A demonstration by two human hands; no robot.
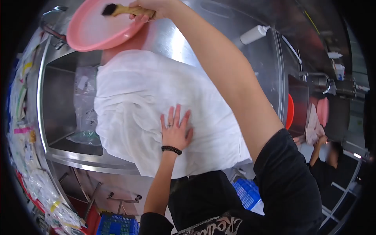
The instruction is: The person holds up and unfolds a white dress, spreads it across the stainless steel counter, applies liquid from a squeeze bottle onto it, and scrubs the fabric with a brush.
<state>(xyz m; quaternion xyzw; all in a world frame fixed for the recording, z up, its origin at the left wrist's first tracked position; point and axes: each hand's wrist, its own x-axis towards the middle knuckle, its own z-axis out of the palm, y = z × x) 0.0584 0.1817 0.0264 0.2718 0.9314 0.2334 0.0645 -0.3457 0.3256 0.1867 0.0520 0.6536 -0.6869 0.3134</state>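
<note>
A white cloth garment (133, 90) lies spread and wrinkled across the steel counter, its lower edge hanging toward my body. My left hand (176, 131) rests flat on it, fingers spread, a dark beaded bracelet at the wrist. My right hand (147, 11) reaches far forward and grips a wooden-handled brush (124, 9) with dark bristles. The brush is over a pink basin (88, 39) that holds whitish, cloudy liquid. Part of the basin is cut off at the top of the view.
Left of the cloth is a steel sink (58, 92) with a clear plastic bag (86, 98). A white squeeze bottle (253, 35) lies at the upper right. Blue crates (246, 192) stand below. Another person (329, 164) handles a pale cloth (312, 127) at the far right.
</note>
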